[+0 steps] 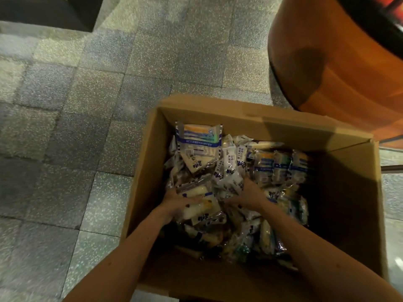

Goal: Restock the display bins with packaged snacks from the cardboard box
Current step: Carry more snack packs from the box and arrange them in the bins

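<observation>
Though half-hidden, fingers (192,201) among snack packets (231,168).

The floor (91,88) is made of square tiles, grey-green with many small white specks, and thin dark joints run between them. Some tiles look paler and some darker under a dim, warm light. At the upper right stands a large rounded piece of orange-brown wood (322,62) with a dark top (379,20). At the upper left, a black block (43,12) rests on the floor.
</observation>
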`<control>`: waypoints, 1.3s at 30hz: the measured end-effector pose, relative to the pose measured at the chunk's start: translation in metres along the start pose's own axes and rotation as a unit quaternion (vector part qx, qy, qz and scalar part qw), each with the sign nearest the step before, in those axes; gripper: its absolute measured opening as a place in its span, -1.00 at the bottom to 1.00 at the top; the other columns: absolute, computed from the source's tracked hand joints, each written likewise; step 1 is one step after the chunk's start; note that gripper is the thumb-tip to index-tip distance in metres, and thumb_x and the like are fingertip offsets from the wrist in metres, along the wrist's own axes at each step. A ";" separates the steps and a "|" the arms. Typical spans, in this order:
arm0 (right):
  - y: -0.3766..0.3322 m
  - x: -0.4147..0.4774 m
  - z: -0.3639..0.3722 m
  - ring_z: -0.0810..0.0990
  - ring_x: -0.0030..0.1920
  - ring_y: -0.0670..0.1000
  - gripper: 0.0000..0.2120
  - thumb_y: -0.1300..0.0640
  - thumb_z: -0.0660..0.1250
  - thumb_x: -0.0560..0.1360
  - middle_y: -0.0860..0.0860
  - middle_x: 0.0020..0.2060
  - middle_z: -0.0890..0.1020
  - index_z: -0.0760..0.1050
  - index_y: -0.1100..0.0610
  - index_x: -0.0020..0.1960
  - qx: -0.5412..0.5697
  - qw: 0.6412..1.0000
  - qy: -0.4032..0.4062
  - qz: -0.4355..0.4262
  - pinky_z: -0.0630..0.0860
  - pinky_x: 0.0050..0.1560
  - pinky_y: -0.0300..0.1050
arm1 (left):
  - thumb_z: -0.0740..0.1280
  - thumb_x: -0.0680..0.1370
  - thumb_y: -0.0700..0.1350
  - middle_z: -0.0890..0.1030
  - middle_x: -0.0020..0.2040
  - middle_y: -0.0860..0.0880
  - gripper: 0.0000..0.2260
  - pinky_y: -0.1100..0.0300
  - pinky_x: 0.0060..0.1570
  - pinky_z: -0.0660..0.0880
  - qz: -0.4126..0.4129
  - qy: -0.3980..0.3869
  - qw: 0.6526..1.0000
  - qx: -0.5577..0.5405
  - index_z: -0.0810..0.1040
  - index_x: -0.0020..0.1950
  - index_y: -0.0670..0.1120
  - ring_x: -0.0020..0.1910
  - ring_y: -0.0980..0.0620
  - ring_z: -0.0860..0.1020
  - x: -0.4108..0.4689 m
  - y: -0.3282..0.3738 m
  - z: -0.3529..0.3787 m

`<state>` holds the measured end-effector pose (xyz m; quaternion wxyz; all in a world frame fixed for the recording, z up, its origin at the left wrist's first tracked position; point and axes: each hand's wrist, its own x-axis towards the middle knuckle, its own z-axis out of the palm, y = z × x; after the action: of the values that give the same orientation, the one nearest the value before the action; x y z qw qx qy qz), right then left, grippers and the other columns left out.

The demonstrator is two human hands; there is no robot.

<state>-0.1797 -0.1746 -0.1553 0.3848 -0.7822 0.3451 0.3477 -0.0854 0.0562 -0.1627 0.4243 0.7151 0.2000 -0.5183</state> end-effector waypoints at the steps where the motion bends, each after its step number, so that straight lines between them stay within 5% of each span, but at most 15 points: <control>1: 0.001 0.000 -0.002 0.56 0.25 0.13 -0.06 -0.12 0.63 0.29 0.10 0.36 0.52 0.29 0.17 0.50 0.015 1.000 -0.011 0.006 0.56 0.24 0.06 | 0.68 0.23 -0.12 0.56 0.15 0.00 -0.20 0.04 0.06 0.61 -0.008 -0.017 1.000 -0.019 0.39 0.38 -0.07 0.10 0.01 0.59 -0.002 0.000 0.000; 4: 0.002 -0.005 -0.008 0.64 0.02 0.05 -0.45 0.02 0.62 0.34 0.00 0.09 0.62 0.51 0.16 0.22 0.067 0.997 -0.021 0.014 0.63 0.08 -0.03 | 0.67 0.26 -0.14 0.56 0.15 0.00 -0.29 0.14 -0.04 0.57 0.002 -0.033 0.999 -0.026 0.42 0.33 -0.05 0.07 0.05 0.56 -0.006 -0.001 0.002; 9: 0.010 -0.011 -0.005 0.63 0.11 0.12 -0.31 0.05 0.67 0.25 0.11 0.16 0.62 0.49 0.22 0.28 0.083 0.996 -0.004 0.028 0.62 0.16 0.09 | 0.57 0.41 -0.21 0.48 -0.04 0.13 -0.54 0.32 -0.26 0.44 0.041 -0.044 0.998 -0.014 0.40 0.17 0.00 -0.12 0.22 0.48 -0.018 0.007 0.005; 14: 0.004 -0.032 -0.013 0.63 -0.01 0.02 -0.56 0.07 0.60 0.37 0.03 0.06 0.63 0.46 0.11 0.13 0.125 0.991 0.033 0.017 0.62 0.02 -0.07 | 0.66 0.20 -0.05 0.70 0.03 -0.02 -0.48 0.01 0.12 0.60 0.067 -0.018 0.998 0.001 0.58 0.10 0.01 0.07 -0.02 0.66 -0.026 0.023 -0.006; 17: 0.004 -0.040 -0.025 0.54 -0.19 -0.09 -0.73 0.12 0.51 0.48 0.01 -0.10 0.58 0.40 0.07 -0.07 0.154 0.987 0.030 0.022 0.52 -0.21 -0.27 | 0.63 0.29 -0.10 0.71 -0.01 -0.05 -0.60 -0.03 0.10 0.60 0.099 -0.006 0.995 0.022 0.60 0.06 -0.01 -0.01 -0.02 0.68 -0.037 0.043 -0.011; 20: 0.003 -0.053 -0.038 0.60 -0.03 0.00 -0.54 0.02 0.53 0.45 0.07 0.10 0.61 0.44 0.19 0.21 0.149 0.989 0.015 0.005 0.61 0.00 -0.09 | 0.58 0.37 -0.16 0.69 -0.04 0.02 -0.67 0.06 0.03 0.61 0.142 -0.023 0.988 0.065 0.56 0.02 0.06 -0.05 0.06 0.68 -0.050 0.068 -0.011; 22: 0.005 -0.068 -0.044 0.62 0.06 0.06 -0.43 -0.02 0.56 0.40 0.09 0.18 0.61 0.44 0.20 0.28 0.147 0.989 0.008 0.001 0.61 0.13 0.01 | 0.59 0.36 -0.13 0.67 -0.02 0.05 -0.65 0.12 -0.04 0.59 0.166 -0.046 0.979 0.110 0.54 0.04 0.09 -0.02 0.05 0.66 -0.059 0.084 -0.008; 24: 0.013 -0.088 -0.051 0.69 -0.03 0.04 -0.62 0.03 0.57 0.39 0.08 0.00 0.70 0.56 0.16 0.11 0.162 0.987 0.000 -0.010 0.65 0.08 0.03 | 0.62 0.31 -0.02 0.66 0.04 0.04 -0.53 0.14 -0.09 0.57 0.183 -0.072 0.966 0.165 0.56 0.16 0.04 0.01 0.04 0.64 -0.071 0.099 0.000; 27: 0.037 -0.129 -0.057 0.68 -0.21 -0.11 -0.83 0.11 0.55 0.43 -0.04 -0.19 0.69 0.57 0.07 -0.07 0.208 0.977 0.025 -0.025 0.61 -0.18 -0.23 | 0.67 0.09 0.23 0.66 0.13 0.02 -0.11 0.04 0.02 0.61 0.205 -0.113 0.945 0.229 0.51 0.36 0.01 0.02 0.03 0.65 -0.094 0.119 0.022; 31: 0.092 -0.201 -0.045 0.72 -0.08 0.02 -0.67 0.02 0.59 0.37 0.03 -0.08 0.73 0.60 0.06 0.07 0.291 0.952 0.094 -0.034 0.66 0.05 0.05 | 0.60 0.30 0.11 0.51 0.31 0.02 -0.22 0.16 -0.11 0.50 0.242 -0.159 0.920 0.264 0.39 0.46 0.02 0.08 0.05 0.57 -0.143 0.122 0.083; 35: 0.152 -0.293 -0.008 0.72 -0.10 0.11 -0.61 -0.03 0.60 0.32 0.10 -0.12 0.73 0.63 0.17 0.01 0.381 0.906 0.179 -0.042 0.66 0.00 0.07 | 0.52 0.46 -0.04 0.48 0.04 0.14 -0.49 0.33 -0.26 0.46 0.264 -0.229 0.897 0.271 0.34 0.31 0.06 -0.15 0.22 0.57 -0.214 0.091 0.146; 37: 0.182 -0.345 0.022 0.72 -0.10 0.17 -0.51 -0.03 0.58 0.32 0.16 -0.08 0.72 0.60 0.27 0.09 0.435 0.872 0.221 -0.047 0.67 -0.06 0.05 | 0.56 0.36 0.08 0.48 0.20 0.10 -0.38 0.18 -0.05 0.48 0.262 -0.270 0.880 0.291 0.34 0.32 0.08 0.07 0.08 0.53 -0.252 0.064 0.172; 39: 0.208 -0.399 0.059 0.73 -0.18 0.07 -0.67 0.08 0.52 0.41 0.10 -0.14 0.74 0.60 0.27 0.05 0.478 0.838 0.260 -0.035 0.65 -0.17 -0.12 | 0.59 0.25 0.13 0.52 0.28 0.00 -0.28 0.03 -0.03 0.53 0.243 -0.296 0.871 0.307 0.42 0.33 0.00 0.14 -0.07 0.53 -0.286 0.031 0.193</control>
<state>-0.5720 -0.1133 0.0654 0.6185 -0.5748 0.5281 -0.0903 -0.2829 -0.0744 0.0905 0.3355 0.6482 -0.2846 -0.6215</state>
